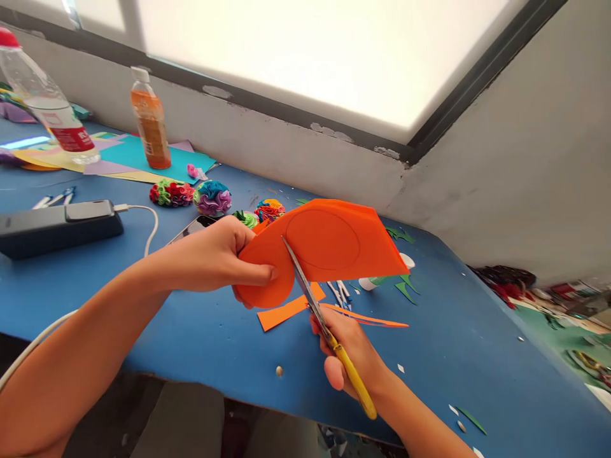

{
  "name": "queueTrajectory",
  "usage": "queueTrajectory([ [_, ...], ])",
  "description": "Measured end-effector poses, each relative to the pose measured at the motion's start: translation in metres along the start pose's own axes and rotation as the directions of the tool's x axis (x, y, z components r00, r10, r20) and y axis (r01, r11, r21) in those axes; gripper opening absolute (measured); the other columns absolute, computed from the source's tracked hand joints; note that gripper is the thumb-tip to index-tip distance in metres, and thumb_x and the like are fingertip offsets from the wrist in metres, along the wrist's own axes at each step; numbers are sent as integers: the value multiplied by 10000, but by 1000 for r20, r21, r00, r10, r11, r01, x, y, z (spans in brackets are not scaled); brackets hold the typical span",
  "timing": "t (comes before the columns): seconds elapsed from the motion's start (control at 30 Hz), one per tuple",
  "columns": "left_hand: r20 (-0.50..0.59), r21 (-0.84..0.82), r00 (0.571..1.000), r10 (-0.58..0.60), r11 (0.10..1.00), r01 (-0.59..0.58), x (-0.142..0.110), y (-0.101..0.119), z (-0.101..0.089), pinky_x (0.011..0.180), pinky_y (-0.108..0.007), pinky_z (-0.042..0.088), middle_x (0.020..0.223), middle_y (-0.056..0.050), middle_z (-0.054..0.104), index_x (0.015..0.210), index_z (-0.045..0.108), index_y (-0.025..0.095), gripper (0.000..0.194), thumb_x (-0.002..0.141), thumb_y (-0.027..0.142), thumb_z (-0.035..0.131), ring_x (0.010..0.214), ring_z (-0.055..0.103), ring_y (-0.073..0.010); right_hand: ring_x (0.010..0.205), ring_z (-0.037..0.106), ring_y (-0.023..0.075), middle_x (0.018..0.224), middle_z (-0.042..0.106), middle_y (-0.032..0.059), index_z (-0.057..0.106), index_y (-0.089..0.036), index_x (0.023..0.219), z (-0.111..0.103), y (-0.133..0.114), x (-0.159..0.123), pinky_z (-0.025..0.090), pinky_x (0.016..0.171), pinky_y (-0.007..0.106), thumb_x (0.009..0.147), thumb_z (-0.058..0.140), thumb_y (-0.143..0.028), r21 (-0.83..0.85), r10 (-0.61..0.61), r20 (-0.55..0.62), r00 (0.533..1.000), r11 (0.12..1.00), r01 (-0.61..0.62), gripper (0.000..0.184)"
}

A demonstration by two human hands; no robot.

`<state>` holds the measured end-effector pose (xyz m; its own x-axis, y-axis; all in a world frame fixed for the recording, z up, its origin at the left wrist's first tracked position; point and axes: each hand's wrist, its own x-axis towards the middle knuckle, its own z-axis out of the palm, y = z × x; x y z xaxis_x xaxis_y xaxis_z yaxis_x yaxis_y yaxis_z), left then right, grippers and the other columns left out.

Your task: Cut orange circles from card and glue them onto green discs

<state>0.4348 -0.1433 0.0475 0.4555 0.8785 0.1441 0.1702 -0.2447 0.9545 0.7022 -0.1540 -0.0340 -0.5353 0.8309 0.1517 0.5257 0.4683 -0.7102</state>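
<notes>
Thumb on top, my left hand [231,257] pinches the rounded left end of an orange sheet [382,245] above the blue table. A circle is drawn on the sheet's right part, and a cut runs between it and the rounded end. My right hand [351,350] grips yellow-handled scissors [329,334], whose blades point up and left into that cut. The tips reach the sheet near the circle's left side. Below the sheet lie an orange strip [281,313] and thin curved orange offcuts [377,319].
Ruffled paper flowers [213,198] and a phone [191,228] lie beyond my left hand. An orange drink bottle [151,121] and a red-capped bottle [60,114] stand on coloured sheets [128,156]. A dark grey device [57,228] with a white cable is at left. Green scraps [405,289] lie right.
</notes>
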Motion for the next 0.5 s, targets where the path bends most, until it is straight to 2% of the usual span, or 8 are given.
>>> queueTrajectory([
  [0.1,27,18,998,-48,999,47,-1,1,-6,376,-166,311,482,28,442,569,633,121,160,711,194,620,438,393,-64,514,246,114,580,329,-38,352,-224,620,-1,-2,0,215,406,252,459,253,-965,-2,29,27,999,1000,-29,765],
  [0.2,-34,-8,998,-49,999,49,1,1,-6,424,-155,385,532,22,510,653,668,123,164,742,257,636,493,464,-72,530,272,118,617,358,-28,397,-216,646,-3,-10,-1,255,405,246,461,268,-953,44,71,20,997,996,-72,771],
  [0.3,-188,-104,982,3,994,-23,7,-1,4,480,-164,471,614,1,615,713,687,133,173,760,290,636,551,559,-92,540,288,122,630,364,-26,410,-217,654,-2,-13,-1,285,407,243,468,306,-953,124,120,-33,992,986,-115,766],
  [0.4,-372,-165,926,57,978,-127,13,-6,21,471,-175,504,651,-16,671,775,695,138,206,774,334,631,562,623,-118,515,274,107,607,332,-41,407,-216,656,3,-8,1,264,393,234,476,372,-961,223,154,-24,988,964,-145,767],
  [0.5,-484,-163,869,103,965,-205,15,-10,38,439,-173,503,572,-15,657,675,668,130,225,781,323,624,495,621,-119,468,270,91,600,347,-42,478,-212,730,8,-6,2,253,361,224,579,408,-905,304,191,-19,981,936,-176,713],
])
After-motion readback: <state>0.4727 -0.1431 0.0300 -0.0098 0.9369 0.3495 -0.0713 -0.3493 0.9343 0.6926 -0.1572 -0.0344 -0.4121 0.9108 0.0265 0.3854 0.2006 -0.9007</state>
